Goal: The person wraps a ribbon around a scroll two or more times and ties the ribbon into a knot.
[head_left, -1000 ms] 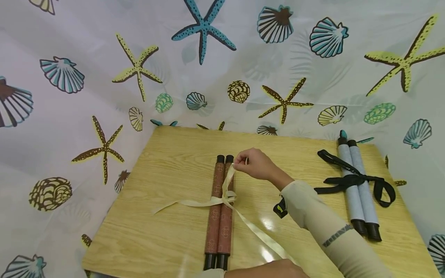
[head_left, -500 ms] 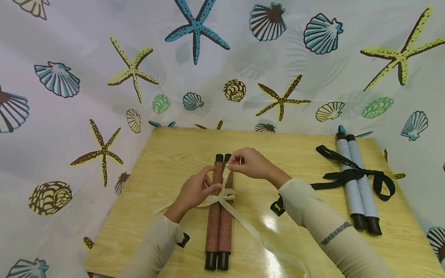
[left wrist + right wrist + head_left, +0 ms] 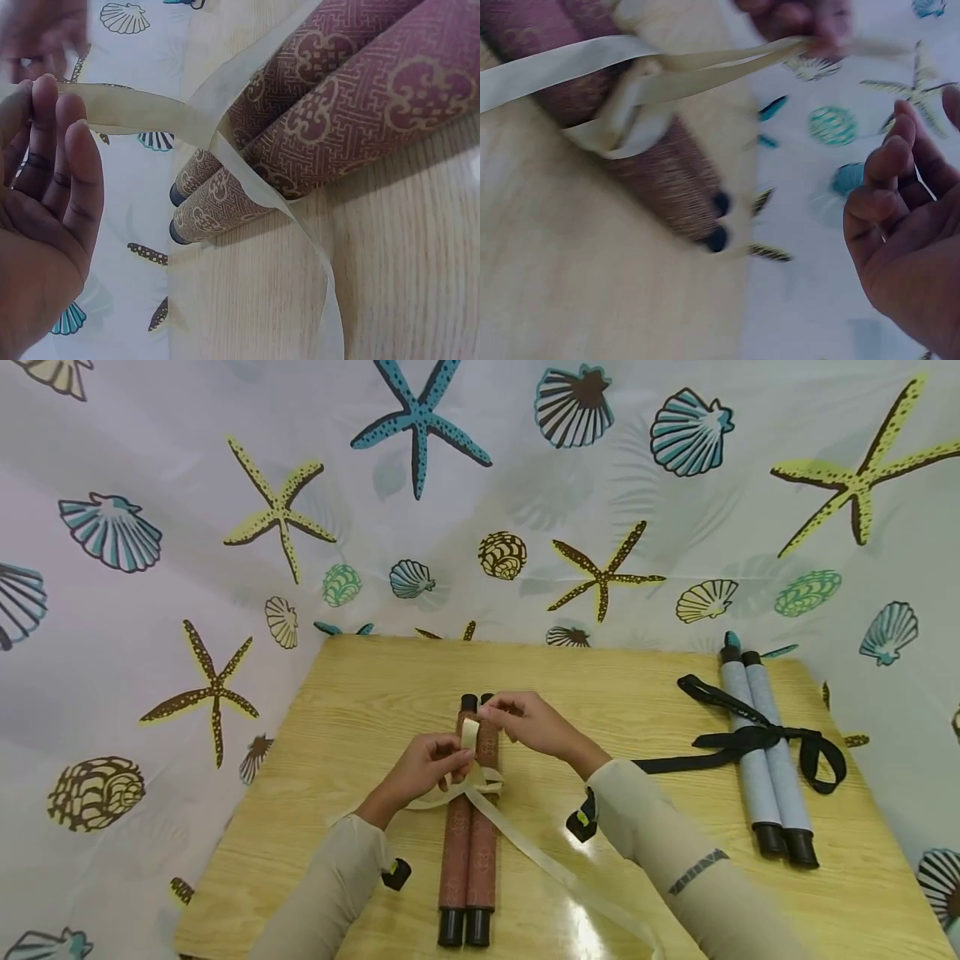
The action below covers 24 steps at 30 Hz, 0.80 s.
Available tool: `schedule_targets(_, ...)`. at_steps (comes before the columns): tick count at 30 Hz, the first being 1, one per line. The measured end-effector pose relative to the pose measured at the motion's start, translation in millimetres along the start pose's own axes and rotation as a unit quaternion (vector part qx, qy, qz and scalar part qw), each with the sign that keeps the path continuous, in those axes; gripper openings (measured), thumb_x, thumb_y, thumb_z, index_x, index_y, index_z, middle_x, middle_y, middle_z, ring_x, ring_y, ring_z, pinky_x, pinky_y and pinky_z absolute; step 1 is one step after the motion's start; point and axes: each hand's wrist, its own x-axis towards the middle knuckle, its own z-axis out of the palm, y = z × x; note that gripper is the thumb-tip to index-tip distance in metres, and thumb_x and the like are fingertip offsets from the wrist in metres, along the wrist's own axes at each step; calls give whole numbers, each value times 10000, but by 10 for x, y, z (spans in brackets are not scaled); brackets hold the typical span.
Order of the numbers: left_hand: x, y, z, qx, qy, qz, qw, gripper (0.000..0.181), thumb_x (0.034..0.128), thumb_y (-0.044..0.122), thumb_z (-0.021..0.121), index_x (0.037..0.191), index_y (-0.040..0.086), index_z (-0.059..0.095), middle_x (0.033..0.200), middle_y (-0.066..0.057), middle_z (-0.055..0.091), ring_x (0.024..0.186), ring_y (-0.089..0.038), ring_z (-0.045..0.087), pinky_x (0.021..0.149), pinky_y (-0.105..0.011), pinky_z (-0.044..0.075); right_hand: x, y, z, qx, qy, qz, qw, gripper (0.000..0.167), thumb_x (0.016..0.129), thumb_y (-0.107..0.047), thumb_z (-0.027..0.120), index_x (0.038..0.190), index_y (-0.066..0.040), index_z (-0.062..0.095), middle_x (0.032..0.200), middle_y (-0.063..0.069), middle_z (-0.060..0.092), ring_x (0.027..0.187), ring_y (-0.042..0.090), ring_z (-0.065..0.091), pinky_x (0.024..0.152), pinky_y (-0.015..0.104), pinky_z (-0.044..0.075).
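A red-brown patterned scroll with black end knobs lies lengthwise on the table, rolled into two side-by-side rolls. Cream ribbon passes round its middle in a loop, one tail trailing to the lower right. My left hand pinches a raised, doubled part of that ribbon between thumb and fingertips above the scroll; the left wrist view shows this ribbon stretched from the fingers. Just beyond, my right hand is near the scroll's far end. In the right wrist view its loosely bent fingers hold nothing, apart from the ribbon's short free end.
A blue-grey scroll tied with black ribbon lies at the table's right side. The wooden table meets a shell-and-starfish-patterned cloth at the back and left. Small black cameras sit at both wrists.
My left hand came in from the lower edge to the scroll and took hold of the ribbon. The right hand released the ribbon's end, which now stands up from the left fingers.
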Motion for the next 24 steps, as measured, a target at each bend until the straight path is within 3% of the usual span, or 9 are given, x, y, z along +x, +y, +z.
schedule_targets(3,-24,-8,-36,-151,30,-113,9998,310,1020,237,586,908,-44,655,741,-98,645,642,-70,602,510,-360,524,56,299,194,-948,109,354,9948,196,1017,-250,591,1029,-96,712,861,120,661,643,102,490,598,261,423)
schedule_targets(6,-43,-16,-61,-316,-20,-175,9993,326,1024,230,579,961,-81,655,754,-16,662,669,-68,619,531,-299,524,109,525,371,-2199,-12,503,9742,105,951,-269,690,956,-167,715,841,3,679,670,70,538,597,254,437)
schedule_targets(8,-52,-8,-77,-397,-49,-175,9990,338,1025,228,578,977,-98,652,759,14,670,677,-61,625,539,-278,524,154,605,444,-2511,-94,474,9668,104,910,-290,739,882,-196,705,798,-29,664,655,80,545,582,266,434)
schedule_targets(12,-68,4,-72,-389,-103,-170,9990,351,1025,236,578,952,-101,639,752,69,671,689,-55,639,544,-300,537,188,686,456,-2297,-385,363,9718,170,863,-312,789,803,-205,672,730,-41,621,616,83,519,563,252,414)
schedule_targets(17,-83,-14,-119,-248,-124,-219,9994,347,1029,261,572,921,-63,637,759,79,699,734,-87,691,570,-381,559,187,680,351,-1331,-1172,370,9835,149,840,-226,816,801,-138,703,704,-11,637,586,61,505,568,219,433)
schedule_targets(20,-100,-17,-159,-209,-104,-238,9994,345,1033,242,564,927,-82,620,767,69,691,750,-94,714,577,-406,557,190,674,340,-971,-1629,304,9814,136,831,-171,821,798,-87,720,694,16,651,568,51,496,559,209,432)
schedule_targets(24,-112,-34,-185,-166,-6,-237,9996,339,1031,212,567,937,-111,607,796,-32,667,735,-69,672,567,-379,555,188,670,387,-807,-2022,313,9755,144,823,-177,829,790,-75,733,659,-27,632,543,29,469,542,189,406)
